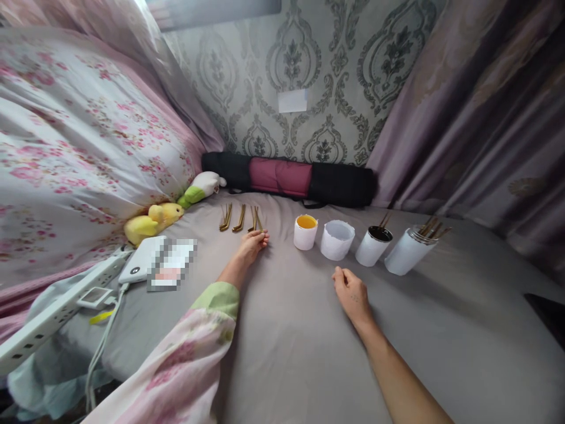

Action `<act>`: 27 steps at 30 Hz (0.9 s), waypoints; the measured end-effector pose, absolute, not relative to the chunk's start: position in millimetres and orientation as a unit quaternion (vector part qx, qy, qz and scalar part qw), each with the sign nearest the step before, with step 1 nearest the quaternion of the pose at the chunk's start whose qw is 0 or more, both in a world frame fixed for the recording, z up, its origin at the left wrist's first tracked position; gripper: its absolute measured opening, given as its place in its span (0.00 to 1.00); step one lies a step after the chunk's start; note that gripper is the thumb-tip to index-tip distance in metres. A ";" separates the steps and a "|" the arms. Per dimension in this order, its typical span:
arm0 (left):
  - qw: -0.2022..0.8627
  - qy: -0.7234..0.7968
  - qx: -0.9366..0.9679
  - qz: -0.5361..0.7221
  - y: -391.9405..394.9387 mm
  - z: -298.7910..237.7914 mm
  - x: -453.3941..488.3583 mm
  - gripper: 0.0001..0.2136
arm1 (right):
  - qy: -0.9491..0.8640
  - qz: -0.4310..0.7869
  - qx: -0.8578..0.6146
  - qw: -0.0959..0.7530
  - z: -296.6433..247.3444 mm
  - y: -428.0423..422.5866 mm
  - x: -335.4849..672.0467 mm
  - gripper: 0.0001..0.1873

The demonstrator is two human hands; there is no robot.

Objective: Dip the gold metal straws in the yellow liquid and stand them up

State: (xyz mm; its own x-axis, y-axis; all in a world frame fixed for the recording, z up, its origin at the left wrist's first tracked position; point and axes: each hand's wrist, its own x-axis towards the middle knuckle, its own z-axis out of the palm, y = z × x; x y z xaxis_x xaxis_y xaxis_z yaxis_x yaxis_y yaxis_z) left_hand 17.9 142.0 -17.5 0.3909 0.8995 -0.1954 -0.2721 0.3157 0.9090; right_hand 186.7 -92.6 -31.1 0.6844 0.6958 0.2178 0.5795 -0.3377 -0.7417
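My left hand is on the grey sheet, its fingers pinched at the lower end of a thin brown stick. That stick belongs to the rightmost of three small groups of golden-brown sticks; the middle group and the left group have bent lower ends. My right hand rests with fingers curled, nothing showing in it, just in front of a white-wrapped open container. Left of that container is a white cup with a yellow-orange inside. To its right are a dark-mouthed cup holding sticks and a taller white-wrapped can full of sticks.
A black and maroon long bag lies along the wall. On the left are a yellow plush toy, a green-and-white plush, a white power bank, a power strip and cables. A dark object sits at the right edge.
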 end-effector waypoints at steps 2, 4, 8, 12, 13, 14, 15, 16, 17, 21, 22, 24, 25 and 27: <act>0.721 0.363 0.421 0.413 135.7 -18.5 19.1 0.05 | -0.390 0.071 -0.815 0.423 -31.0 -92.5 186.7 0.21; 0.723 0.354 0.420 0.418 128.9 -19.8 21.0 0.05 | -0.389 0.073 -0.815 0.424 -30.8 -92.3 186.6 0.21; 0.728 0.339 0.415 0.428 115.3 -24.2 26.5 0.06 | -0.389 0.076 -0.814 0.425 -30.0 -92.3 185.8 0.21; 0.734 0.319 0.414 0.435 103.1 -28.4 32.3 0.08 | -0.388 0.073 -0.815 0.424 -29.1 -92.5 185.1 0.21; 0.733 0.317 0.416 0.435 100.2 -28.9 33.4 0.09 | -0.388 0.073 -0.815 0.424 -29.1 -92.4 185.0 0.21; 0.731 0.317 0.420 0.434 97.1 -29.1 34.5 0.09 | -0.387 0.074 -0.815 0.424 -29.1 -92.2 185.0 0.21; 0.729 0.318 0.424 0.433 94.0 -29.1 35.4 0.10 | -0.387 0.075 -0.815 0.424 -29.1 -92.0 185.0 0.21; 0.726 0.319 0.428 0.433 90.7 -28.8 36.2 0.11 | -0.386 0.076 -0.816 0.424 -29.1 -91.8 185.0 0.21; 0.725 0.318 0.433 0.432 87.3 -28.4 36.9 0.12 | -0.386 0.078 -0.816 0.424 -29.1 -91.7 185.0 0.21; 0.718 0.311 0.454 0.426 73.6 -26.0 38.6 0.14 | -0.387 0.078 -0.815 0.423 -28.7 -91.9 184.9 0.21; 0.715 0.309 0.461 0.425 70.4 -25.3 38.9 0.15 | -0.387 0.078 -0.815 0.423 -28.7 -92.2 184.8 0.21; 0.706 0.312 0.473 0.425 64.6 -23.8 39.3 0.16 | -0.387 0.076 -0.816 0.424 -28.7 -92.7 184.7 0.21; 0.700 0.316 0.480 0.424 62.1 -22.9 39.6 0.16 | -0.386 0.076 -0.816 0.424 -28.8 -92.9 184.6 0.21; 0.687 0.323 0.494 0.423 57.7 -21.1 40.0 0.17 | -0.386 0.076 -0.815 0.425 -29.1 -93.1 184.5 0.21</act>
State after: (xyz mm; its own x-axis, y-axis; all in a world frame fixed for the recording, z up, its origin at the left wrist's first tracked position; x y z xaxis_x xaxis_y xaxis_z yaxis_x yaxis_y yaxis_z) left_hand 40.0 57.7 -21.1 0.4331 0.9010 -0.0257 -0.2619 0.1530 0.9529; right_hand 184.5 -93.1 -29.1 0.6896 0.6948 0.2041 0.5649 -0.3398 -0.7520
